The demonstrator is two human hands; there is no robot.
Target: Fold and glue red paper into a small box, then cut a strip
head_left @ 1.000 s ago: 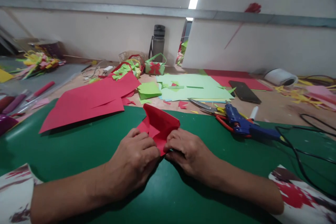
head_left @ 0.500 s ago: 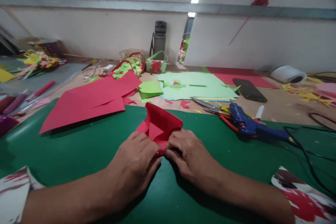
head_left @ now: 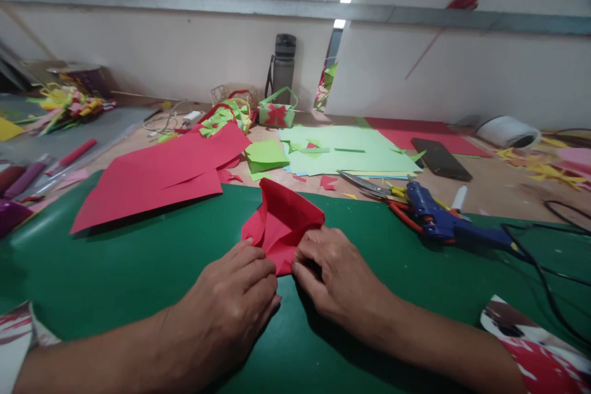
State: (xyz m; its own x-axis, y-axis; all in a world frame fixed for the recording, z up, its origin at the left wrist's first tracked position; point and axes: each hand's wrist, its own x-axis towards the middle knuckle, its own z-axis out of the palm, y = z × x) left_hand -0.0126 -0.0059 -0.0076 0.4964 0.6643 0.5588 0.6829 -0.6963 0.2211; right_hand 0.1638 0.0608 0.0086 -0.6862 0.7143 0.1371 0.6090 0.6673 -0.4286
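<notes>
A folded piece of red paper (head_left: pixel 281 221) stands partly opened on the green mat (head_left: pixel 152 277), its back flap upright. My left hand (head_left: pixel 237 295) is closed at its near left edge, fingertips against the paper and the thumb low by the mat. On the near right corner, my right hand (head_left: pixel 330 268) pinches the paper between thumb and bent fingers. The underside of the folds is hidden by both hands.
Red sheets (head_left: pixel 157 178) lie to the left. Behind are green sheets (head_left: pixel 346 144), a small green paper basket (head_left: pixel 277 114) and a dark bottle (head_left: pixel 284 64). At right are scissors (head_left: pixel 364 184), a blue glue gun (head_left: pixel 431 215) with its cord and a phone (head_left: pixel 441 159).
My left hand has drawn slightly left and toward me, showing more of the paper's near edge. The right hand keeps its pinch at the right corner. The view has shifted a little.
</notes>
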